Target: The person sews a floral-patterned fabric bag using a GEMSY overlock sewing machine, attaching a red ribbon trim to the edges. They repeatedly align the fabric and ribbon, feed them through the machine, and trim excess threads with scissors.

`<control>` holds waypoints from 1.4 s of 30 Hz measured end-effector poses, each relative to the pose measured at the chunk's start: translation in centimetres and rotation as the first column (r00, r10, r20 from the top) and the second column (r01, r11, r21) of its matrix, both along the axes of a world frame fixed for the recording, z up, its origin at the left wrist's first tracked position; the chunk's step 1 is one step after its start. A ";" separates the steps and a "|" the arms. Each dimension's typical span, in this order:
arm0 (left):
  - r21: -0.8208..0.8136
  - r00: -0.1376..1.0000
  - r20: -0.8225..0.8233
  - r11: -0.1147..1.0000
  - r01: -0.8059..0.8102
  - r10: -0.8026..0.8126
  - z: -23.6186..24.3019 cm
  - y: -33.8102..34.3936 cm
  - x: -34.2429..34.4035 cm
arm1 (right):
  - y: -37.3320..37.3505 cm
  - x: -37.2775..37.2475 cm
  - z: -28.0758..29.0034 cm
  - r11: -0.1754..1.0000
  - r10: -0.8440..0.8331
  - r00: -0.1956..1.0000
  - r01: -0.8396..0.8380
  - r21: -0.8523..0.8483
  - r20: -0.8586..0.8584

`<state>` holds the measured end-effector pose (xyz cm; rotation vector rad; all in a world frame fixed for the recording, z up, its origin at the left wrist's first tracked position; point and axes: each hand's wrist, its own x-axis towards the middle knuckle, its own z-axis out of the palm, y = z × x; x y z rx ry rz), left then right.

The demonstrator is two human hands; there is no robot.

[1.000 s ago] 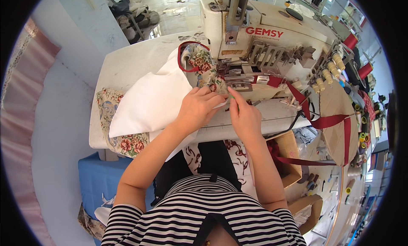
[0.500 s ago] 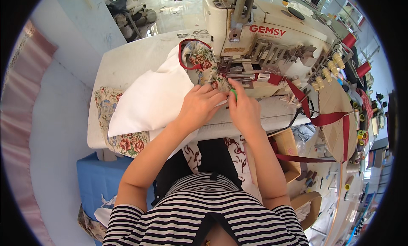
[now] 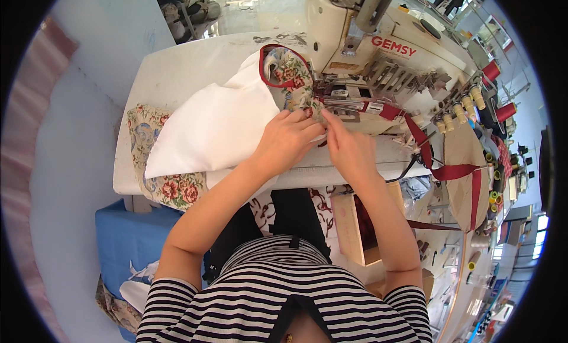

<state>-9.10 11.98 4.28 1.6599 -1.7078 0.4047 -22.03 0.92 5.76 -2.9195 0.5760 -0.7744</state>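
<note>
My left hand (image 3: 284, 139) has bent fingers on a piece of floral fabric (image 3: 296, 97) with red binding, gripping it beside the white fabric (image 3: 210, 127). My right hand (image 3: 349, 150) is just right of it, index finger extended to the floral fabric by the machine's needle area, other fingers curled; what they hold, if anything, is hidden. A cream industrial sewing machine (image 3: 328, 32) stands behind, with red tape (image 3: 387, 112) running through a metal guide (image 3: 355, 105) toward the fabric. More floral fabric (image 3: 177, 189) lies under the white piece, along the table's front.
The white table (image 3: 136, 165) carries the machine. Thread cones (image 3: 464, 106) and a cardboard disc (image 3: 458, 142) with red tape are at right. An open box (image 3: 376, 251) sits below the table. Blue cloth (image 3: 127, 242) hangs at lower left beside a wall (image 3: 71, 183).
The view has shifted, putting the machine, fabric and both hands higher and further right. The hands stay at the fabric's edge; a small green item glimpsed by my right hand is now hidden.
</note>
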 end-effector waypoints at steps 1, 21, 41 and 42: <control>0.003 1.000 0.004 1.000 -0.003 0.003 -0.1 0.0 0.1 | 0.0 0.0 -0.2 1.000 -0.004 1.000 0.004 0.006 0.006; -0.037 1.000 0.002 0.999 -0.031 0.032 -0.3 -0.1 -0.1 | 0.1 0.4 0.1 0.971 -0.154 0.973 0.117 -0.208 -0.170; 0.093 0.998 -0.054 0.995 0.037 -0.032 2.6 -0.8 1.4 | -3.7 -7.0 -0.5 0.978 -0.118 0.965 0.154 0.142 -0.235; 0.080 0.998 -0.043 0.995 0.056 -0.052 2.8 -0.7 1.3 | -3.8 -6.8 -1.0 0.983 -0.135 0.956 0.163 0.088 -0.259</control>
